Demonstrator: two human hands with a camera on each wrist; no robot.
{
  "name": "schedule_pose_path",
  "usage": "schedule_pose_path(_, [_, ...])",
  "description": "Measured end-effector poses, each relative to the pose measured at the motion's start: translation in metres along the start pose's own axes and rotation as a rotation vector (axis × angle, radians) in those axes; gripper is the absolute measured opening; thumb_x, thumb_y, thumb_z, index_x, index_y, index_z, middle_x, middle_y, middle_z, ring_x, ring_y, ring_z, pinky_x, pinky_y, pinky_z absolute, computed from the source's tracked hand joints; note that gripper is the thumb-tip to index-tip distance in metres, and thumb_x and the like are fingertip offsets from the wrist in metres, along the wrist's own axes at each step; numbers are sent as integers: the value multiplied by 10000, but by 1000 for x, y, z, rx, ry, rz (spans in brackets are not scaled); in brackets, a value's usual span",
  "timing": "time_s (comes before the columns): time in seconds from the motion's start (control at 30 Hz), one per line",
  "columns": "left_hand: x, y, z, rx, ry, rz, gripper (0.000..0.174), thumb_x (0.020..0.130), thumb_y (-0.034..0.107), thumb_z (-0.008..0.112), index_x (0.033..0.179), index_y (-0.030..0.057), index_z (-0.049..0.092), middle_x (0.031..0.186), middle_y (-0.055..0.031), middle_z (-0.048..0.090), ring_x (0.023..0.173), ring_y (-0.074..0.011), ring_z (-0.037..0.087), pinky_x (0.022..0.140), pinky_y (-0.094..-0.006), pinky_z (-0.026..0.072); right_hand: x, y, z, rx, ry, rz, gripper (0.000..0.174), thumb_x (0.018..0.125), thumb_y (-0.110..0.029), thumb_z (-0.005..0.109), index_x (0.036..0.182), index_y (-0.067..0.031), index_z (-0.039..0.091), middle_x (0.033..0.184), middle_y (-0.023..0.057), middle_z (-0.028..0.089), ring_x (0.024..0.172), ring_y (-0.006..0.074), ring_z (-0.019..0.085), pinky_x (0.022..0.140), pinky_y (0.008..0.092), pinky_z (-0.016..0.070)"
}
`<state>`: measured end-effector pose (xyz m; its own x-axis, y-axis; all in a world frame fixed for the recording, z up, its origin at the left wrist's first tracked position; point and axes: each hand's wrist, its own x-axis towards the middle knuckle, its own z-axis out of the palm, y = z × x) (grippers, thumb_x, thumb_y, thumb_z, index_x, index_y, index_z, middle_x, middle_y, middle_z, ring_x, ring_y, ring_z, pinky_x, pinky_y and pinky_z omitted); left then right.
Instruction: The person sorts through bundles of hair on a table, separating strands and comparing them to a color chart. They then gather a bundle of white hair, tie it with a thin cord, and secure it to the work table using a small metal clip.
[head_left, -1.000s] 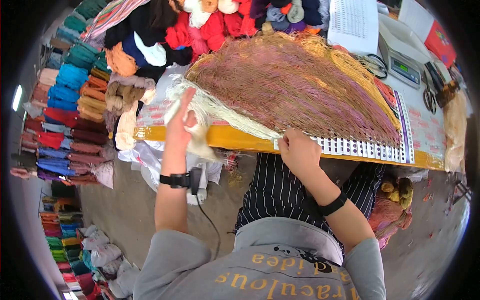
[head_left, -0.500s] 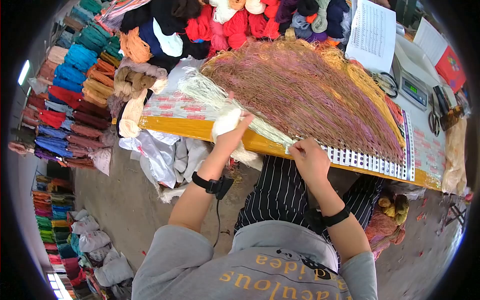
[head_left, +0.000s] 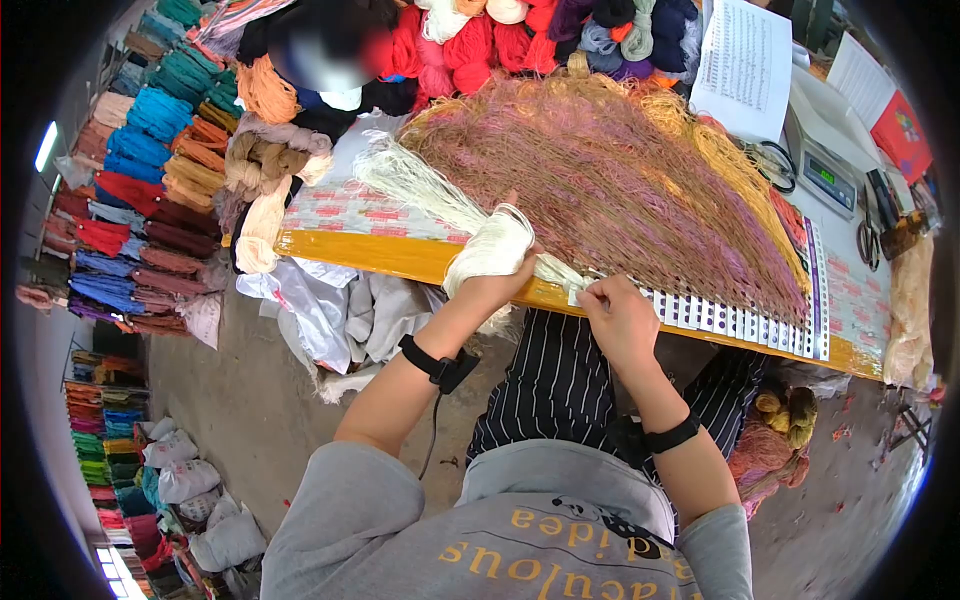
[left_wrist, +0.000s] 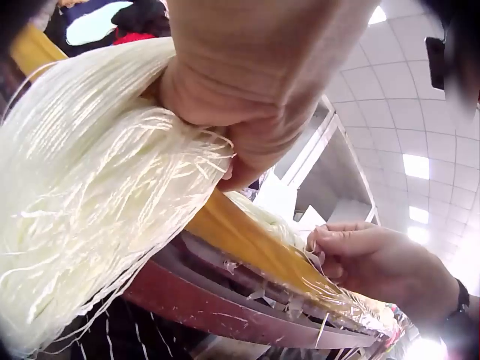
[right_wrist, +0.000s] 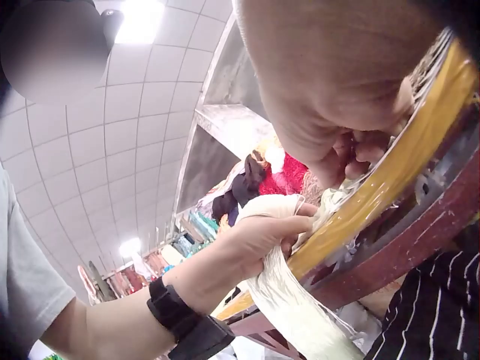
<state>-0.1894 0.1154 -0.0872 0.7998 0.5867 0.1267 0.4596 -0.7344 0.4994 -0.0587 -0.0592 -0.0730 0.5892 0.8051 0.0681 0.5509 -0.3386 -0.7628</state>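
A thick hank of cream yarn [head_left: 490,250] [left_wrist: 97,187] is gripped by the left hand [head_left: 505,280] [left_wrist: 247,90] [right_wrist: 259,244], bunched over it at the table's front edge. Cream strands run back left across the tabletop and right toward the other hand. The right hand [head_left: 620,315] [left_wrist: 375,259] [right_wrist: 337,97] pinches the strand ends at the left end of a row of white punched cards [head_left: 700,310]. Behind the cards spreads a wide fan of brown, purple and yellow yarn [head_left: 600,180]. The right fingertips are partly hidden.
Yellow tape [head_left: 380,258] covers the table's front edge. Coloured yarn bundles [head_left: 470,55] lie at the back. Printed sheets [head_left: 742,70], a digital scale [head_left: 820,170] and scissors [head_left: 868,240] sit at the right. White bags [head_left: 310,310] lie below the edge.
The left hand has come in from the left along the table edge with the cream hank, and is now close beside the right hand. The right hand stays at the cards.
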Motion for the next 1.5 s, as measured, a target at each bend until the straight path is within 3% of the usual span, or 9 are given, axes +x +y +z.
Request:
schedule_pose_path(0.17, [-3,-1,3,227,327,127,705,782,213,620,1365,-8,292,1013,-147,608,894,-311,588,803,-378,456,1,-2,-3,44,-19,6,156,736,-216,682,797,-90,613,745,48,612,680,241,609,615,350,466])
schedule_pose_path(0.27, [-5,7,-6,37,317,-27,415,736,192,661,1118,43,591,846,-122,643,835,-314,602,760,-365,462,2,-1,-3,13,-45,10,212,719,-207,696,847,-95,571,722,33,601,673,234,604,606,348,461])
schedule_pose_path(0.53, [-1,-22,-24,377,397,56,515,748,187,642,1221,33,508,855,-129,647,856,-309,605,783,-351,460,3,-2,-6,-64,-87,31,280,726,-195,680,914,-98,496,680,12,568,658,228,598,586,358,450])
schedule_pose_path(0.63, [5,-3,-28,-77,205,-109,412,765,164,625,1148,31,552,988,-140,632,958,-309,577,855,-339,442,4,0,-4,-67,-74,14,282,732,-190,672,920,-90,487,678,19,568,650,229,598,582,369,449])
schedule_pose_path(0.83, [29,-10,-19,442,-245,-18,373,796,115,572,1142,-11,516,1164,-220,518,1095,-341,503,918,-364,420,7,0,-4,-133,-128,52,347,720,-235,663,974,-99,468,735,7,573,697,241,601,607,383,440])
schedule_pose_path(0.93, [29,-1,-42,313,-133,-342,379,797,108,560,1153,-14,520,1174,-229,516,1097,-359,498,934,-366,413,5,-2,-6,-136,-131,21,381,715,-262,675,986,-91,469,767,40,594,725,267,611,631,392,453])
schedule_pose_path(1.13, [-8,24,-32,169,-62,-106,325,736,140,678,1052,80,634,1465,-196,217,1244,-327,398,995,-379,361,7,-3,5,-310,-80,-123,442,712,-317,681,1022,-75,479,824,113,625,768,301,620,679,402,473])
schedule_pose_path(1.43, [-11,26,0,-981,-104,-392,602,878,164,558,1417,131,292,1068,-97,540,890,-166,503,771,-279,445,9,-7,0,-268,-111,-44,428,707,-327,635,997,-46,495,855,154,624,784,303,624,713,420,474])
schedule_pose_path(1.5, [-5,4,7,-667,-68,-260,579,895,196,532,1418,137,291,1067,-94,546,891,-162,504,758,-273,447,8,-7,3,-264,-98,-54,429,708,-332,634,993,-44,494,860,155,621,794,303,623,715,421,473])
